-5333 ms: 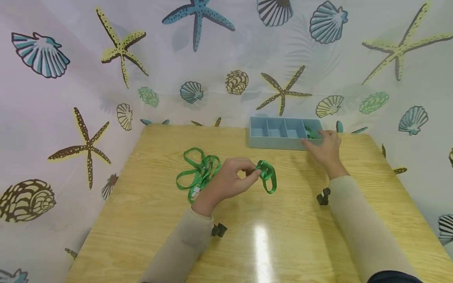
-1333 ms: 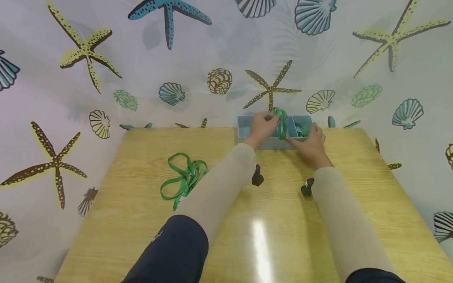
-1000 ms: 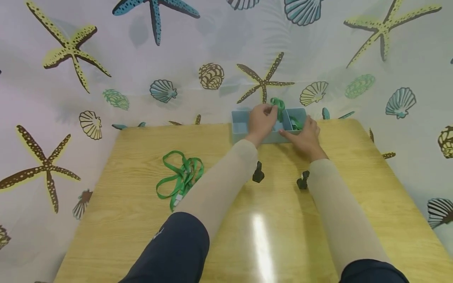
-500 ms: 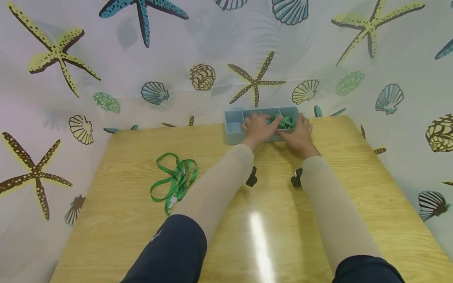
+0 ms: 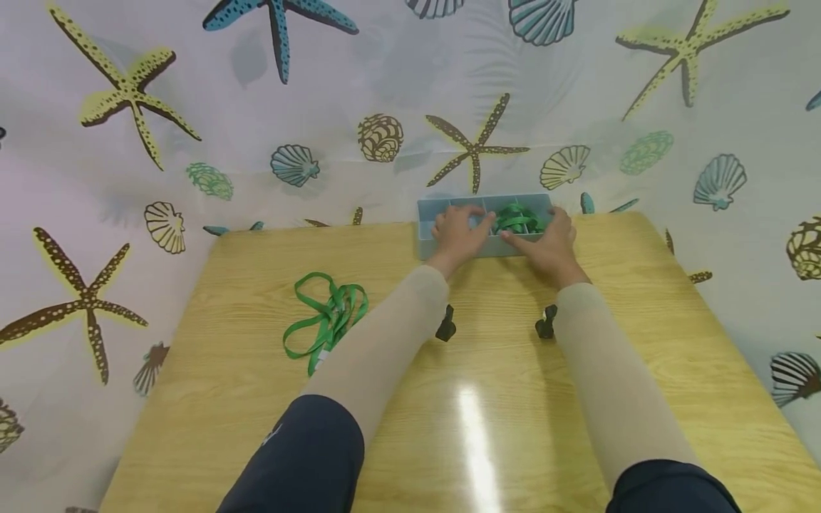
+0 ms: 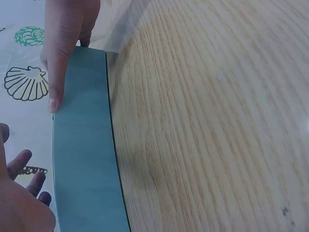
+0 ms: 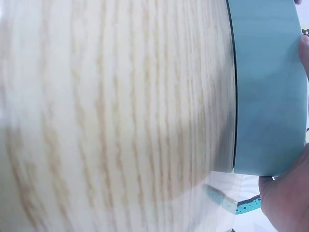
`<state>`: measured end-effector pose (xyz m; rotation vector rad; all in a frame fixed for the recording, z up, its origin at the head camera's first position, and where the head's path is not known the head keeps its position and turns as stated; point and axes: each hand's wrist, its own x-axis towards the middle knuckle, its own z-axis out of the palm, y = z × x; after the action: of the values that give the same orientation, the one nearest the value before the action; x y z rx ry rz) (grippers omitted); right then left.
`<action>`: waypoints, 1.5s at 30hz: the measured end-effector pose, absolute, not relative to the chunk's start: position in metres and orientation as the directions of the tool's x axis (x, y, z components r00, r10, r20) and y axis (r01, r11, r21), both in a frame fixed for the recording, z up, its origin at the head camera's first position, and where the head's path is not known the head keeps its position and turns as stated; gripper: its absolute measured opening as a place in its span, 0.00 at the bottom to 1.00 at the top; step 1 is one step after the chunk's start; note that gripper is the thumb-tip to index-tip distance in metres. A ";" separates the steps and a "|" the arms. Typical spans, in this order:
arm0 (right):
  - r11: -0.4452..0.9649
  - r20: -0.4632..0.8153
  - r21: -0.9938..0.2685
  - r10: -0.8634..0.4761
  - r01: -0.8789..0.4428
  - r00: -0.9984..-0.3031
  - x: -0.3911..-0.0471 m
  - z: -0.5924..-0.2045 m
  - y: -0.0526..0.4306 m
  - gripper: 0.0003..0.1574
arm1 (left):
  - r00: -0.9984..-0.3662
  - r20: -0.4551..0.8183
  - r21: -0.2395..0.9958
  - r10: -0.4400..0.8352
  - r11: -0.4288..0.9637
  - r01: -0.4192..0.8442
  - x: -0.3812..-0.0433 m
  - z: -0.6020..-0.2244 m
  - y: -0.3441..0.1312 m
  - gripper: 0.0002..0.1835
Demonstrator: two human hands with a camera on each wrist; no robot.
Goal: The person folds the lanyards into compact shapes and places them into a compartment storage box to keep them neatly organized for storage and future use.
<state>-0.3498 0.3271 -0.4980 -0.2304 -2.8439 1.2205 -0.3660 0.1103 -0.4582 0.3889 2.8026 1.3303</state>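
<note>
A pale blue divided box (image 5: 462,248) stands at the back of the table. Green lanyards (image 5: 513,217) lie bundled in its two right-hand compartments. My left hand (image 5: 457,236) hovers over the left-middle compartments, fingers spread and loosely bent, nothing held. In the left wrist view, that left hand (image 6: 21,205) is beside the box's front wall (image 6: 87,140). My right hand (image 5: 550,246) grips the box's right end, thumb on the front rim and fingers around the side. The right wrist view shows the right hand (image 7: 289,198) against that end of the box (image 7: 270,92).
More green lanyards (image 5: 330,320) with white fittings lie in a loose tangle on the left of the wooden table (image 5: 244,399), partly behind my left sleeve (image 5: 378,342). A curtain (image 5: 398,85) printed with shells and starfish hangs close behind the box.
My left hand has carried a bundled green lanyard from mid-table to the box and let it go in the third compartment; it has then drawn slightly left. My right hand stays at the box's end.
</note>
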 end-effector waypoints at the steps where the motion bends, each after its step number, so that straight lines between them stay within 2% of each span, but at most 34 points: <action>1: 0.682 -0.019 -0.722 0.150 0.117 -0.989 -0.350 -0.498 0.327 0.80 | -0.969 0.097 0.765 0.225 0.606 0.217 -0.366 -0.458 0.107 0.26; 4: 0.706 -0.022 -0.699 0.130 0.109 -0.991 -0.348 -0.495 0.326 0.77 | -0.970 0.123 0.785 0.212 0.577 0.225 -0.363 -0.455 0.099 0.25; 10: 0.714 -0.102 -0.683 0.120 0.157 -0.988 -0.345 -0.490 0.326 0.83 | -0.962 0.206 0.823 0.178 0.501 0.269 -0.356 -0.445 0.080 0.22; 17: 0.704 -0.159 -0.682 0.123 0.199 -0.980 -0.347 -0.488 0.326 0.84 | -0.940 0.297 0.852 0.168 0.397 0.340 -0.338 -0.423 0.047 0.19; 25: 0.690 -0.160 -0.692 0.139 0.212 -0.977 -0.352 -0.487 0.325 0.73 | -0.937 0.328 0.891 0.120 0.290 0.349 -0.312 -0.414 -0.004 0.20; 30: 0.633 -0.143 -0.746 0.151 0.207 -0.978 -0.352 -0.486 0.321 0.70 | -0.938 0.346 0.910 0.037 0.232 0.345 -0.292 -0.412 -0.036 0.20; 33: 0.607 -0.105 -0.774 0.157 0.180 -0.982 -0.349 -0.488 0.319 0.66 | -0.941 0.336 0.925 -0.027 0.197 0.325 -0.282 -0.413 -0.052 0.21; 37: 0.596 -0.029 -0.793 0.171 0.127 -0.985 -0.346 -0.486 0.316 0.53 | -0.940 0.326 0.939 -0.102 0.149 0.309 -0.274 -0.417 -0.069 0.21; 45: 0.632 0.115 -0.772 0.251 0.073 -0.961 -0.343 -0.480 0.311 0.32 | -0.931 0.325 0.945 -0.167 0.107 0.310 -0.257 -0.414 -0.095 0.17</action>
<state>-0.3425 0.3112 -0.4802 -0.2661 -2.6422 1.2357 -0.2573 -0.0947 -0.4141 0.1770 2.5704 2.3711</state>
